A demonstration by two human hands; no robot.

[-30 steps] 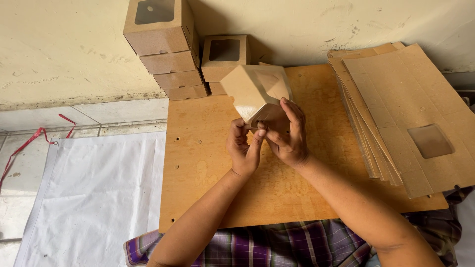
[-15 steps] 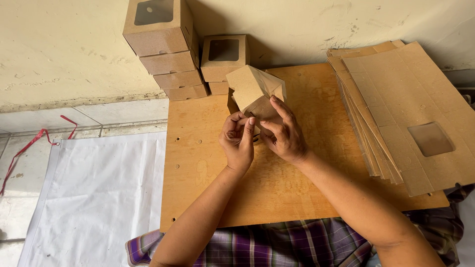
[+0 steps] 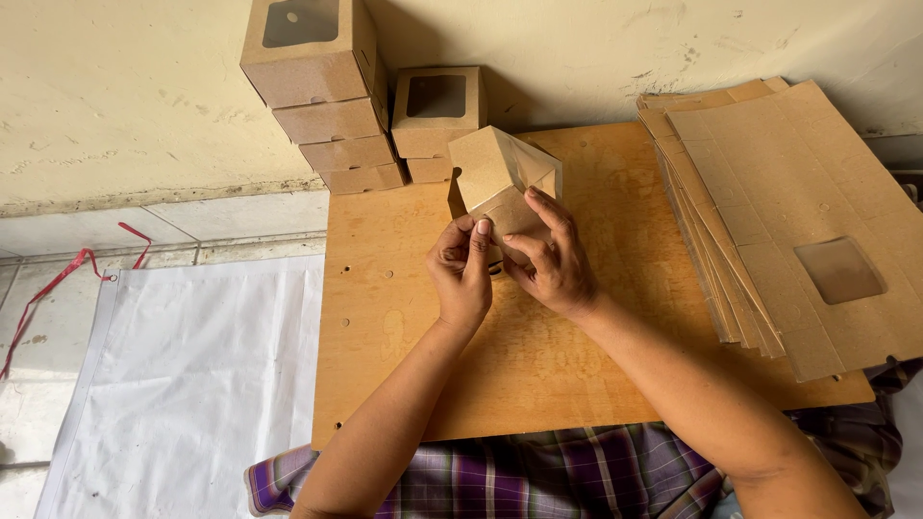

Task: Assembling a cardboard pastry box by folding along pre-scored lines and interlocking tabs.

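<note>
Item: half-folded kraft cardboard box (image 3: 500, 183), held over the far middle of the wooden board (image 3: 538, 365). I log it as tilted, one corner pointing up and away from me, its long side running from near-left to far-right. It sits just beyond both hands, touching both.

Left hand (image 3: 461, 274): curled narrow, thumb and fingertips pinching at the box's near lower edge. Right hand (image 3: 553, 264): fingers spread over the near face, pressing a flap. The right hand covers more of the box; the left works only its near corner.

Nearby: a stack of finished window boxes (image 3: 322, 96) against the wall at far left, with a shorter stack of window boxes (image 3: 435, 120) just beside it, right behind the held box. A pile of flat box blanks (image 3: 798, 211) lies well to the right, overhanging the board.

Hidden: the flap or tab under the fingers, and the box's underside. I cannot tell whether the held box's window face is turned away.
</note>
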